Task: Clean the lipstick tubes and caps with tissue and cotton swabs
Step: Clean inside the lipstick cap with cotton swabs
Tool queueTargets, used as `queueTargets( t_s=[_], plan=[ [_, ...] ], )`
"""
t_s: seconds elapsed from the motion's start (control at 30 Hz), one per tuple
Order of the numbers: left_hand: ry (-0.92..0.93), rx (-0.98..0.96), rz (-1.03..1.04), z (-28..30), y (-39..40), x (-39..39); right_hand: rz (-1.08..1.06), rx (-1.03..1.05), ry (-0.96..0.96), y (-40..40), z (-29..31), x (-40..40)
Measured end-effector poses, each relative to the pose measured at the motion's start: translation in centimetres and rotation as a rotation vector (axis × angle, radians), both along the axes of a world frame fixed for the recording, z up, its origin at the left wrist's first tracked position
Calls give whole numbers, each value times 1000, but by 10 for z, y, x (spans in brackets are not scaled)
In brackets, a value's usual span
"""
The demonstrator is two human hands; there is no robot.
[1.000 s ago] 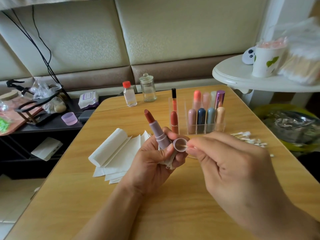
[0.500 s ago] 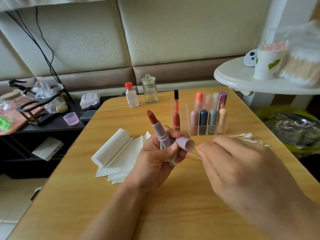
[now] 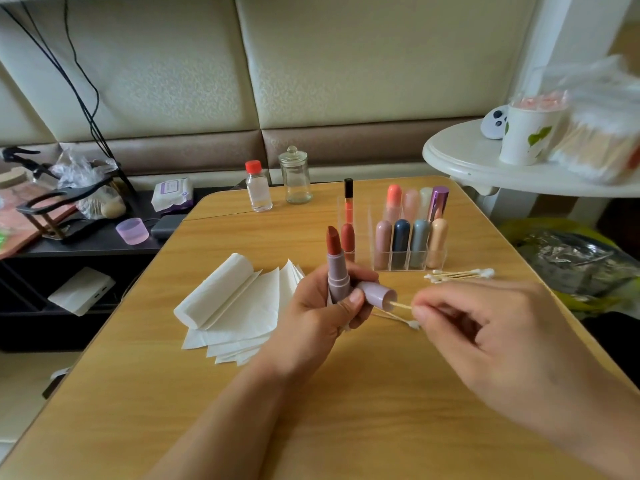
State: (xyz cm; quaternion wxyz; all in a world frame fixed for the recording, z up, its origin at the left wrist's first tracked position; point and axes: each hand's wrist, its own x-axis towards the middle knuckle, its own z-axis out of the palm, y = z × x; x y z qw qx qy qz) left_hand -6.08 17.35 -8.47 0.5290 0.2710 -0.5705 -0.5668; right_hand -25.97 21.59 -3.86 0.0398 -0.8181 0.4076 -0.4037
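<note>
My left hand (image 3: 320, 315) grips an uncapped mauve lipstick tube (image 3: 337, 275), upright with its red-brown stick showing, together with its mauve cap (image 3: 377, 295), which lies sideways with the opening facing right. My right hand (image 3: 485, 334) pinches a cotton swab (image 3: 401, 305) whose tip reaches into the cap's opening. Another swab (image 3: 401, 319) lies on the table under the hands. Folded white tissues (image 3: 239, 306) lie to the left of my left hand.
A clear organiser (image 3: 408, 244) with several capped lipsticks stands behind the hands, with loose swabs (image 3: 457, 274) to its right. A red-capped bottle (image 3: 258, 187) and glass jar (image 3: 295, 176) sit at the wooden table's (image 3: 346, 410) far edge. A white side table (image 3: 485, 168) stands at right.
The cap has turned from facing me to pointing right. My right hand has drawn back to the right, so more of the swab's stick shows outside the cap.
</note>
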Motion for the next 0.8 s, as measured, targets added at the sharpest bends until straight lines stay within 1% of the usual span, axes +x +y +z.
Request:
queueTargets(
  t_s=[0.03,0.1,0.17,0.23,0.3,0.37,0.4,0.47,0.53,0.6,0.67,0.73,0.8],
  plan=[
    [-14,-9,1,1,0,0,-35,-32,-30,0,-1,0],
    [-33,-16,16,2,1,-1,-99,-92,8,1,-10,0],
    [-41,-16,30,2,1,-2,-111,-63,82,6,-19,3],
    [-64,-27,36,2,1,-2,-56,12,90,9,-22,6],
    [-86,-41,38,3,2,-1,-17,57,-6,5,-16,5],
    [-74,-40,38,4,2,-1,-41,24,-92,1,-11,3],
    [-62,-32,42,4,2,-1,-67,1,-77,0,-10,2],
    [-50,-15,53,3,1,0,-99,-10,21,3,-14,5],
    [-42,-7,56,3,1,-1,-52,31,66,10,-19,9],
    [-4,6,51,3,2,-1,-5,84,-14,12,-16,9],
    [112,70,23,5,2,2,-2,123,-188,13,-10,8],
    [266,156,-86,8,2,3,-7,120,-353,16,-5,11],
    [398,212,-231,11,2,3,-13,99,-457,21,-1,18]
  ],
)
